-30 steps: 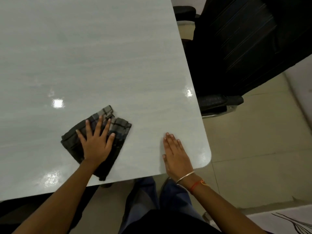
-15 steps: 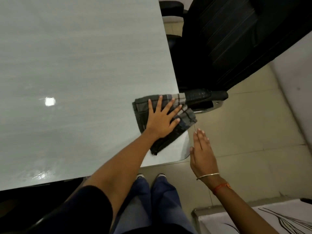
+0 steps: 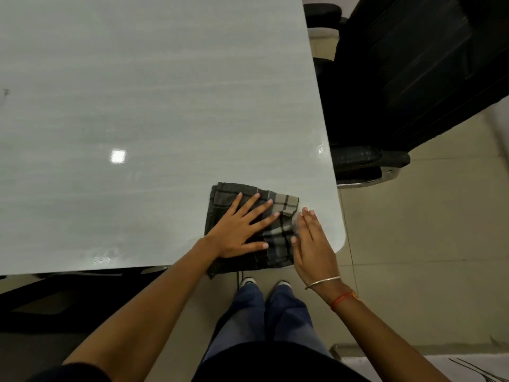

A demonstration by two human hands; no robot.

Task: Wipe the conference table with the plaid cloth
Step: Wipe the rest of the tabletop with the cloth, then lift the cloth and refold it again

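Note:
The folded dark plaid cloth (image 3: pixel 281 216) lies on the pale grey conference table (image 3: pixel 154 106) near its front right corner, its near edge hanging slightly over the table's front edge. My left hand (image 3: pixel 242 230) presses flat on the cloth with fingers spread. My right hand (image 3: pixel 314 244) stands on its edge right beside the cloth's right side, fingers straight and together, touching the fabric; it wears a metal bangle and a red thread at the wrist.
A black office chair (image 3: pixel 407 78) stands against the table's right edge, its armrest (image 3: pixel 369 158) level with the tabletop. Beige tiled floor (image 3: pixel 427 257) lies to the right. My legs and shoes (image 3: pixel 264 285) are below the front edge. A dark shape sits under the table at left.
My left hand slid the cloth from the table's right edge back toward the front edge. My right hand came up from below the corner to the cloth's right side.

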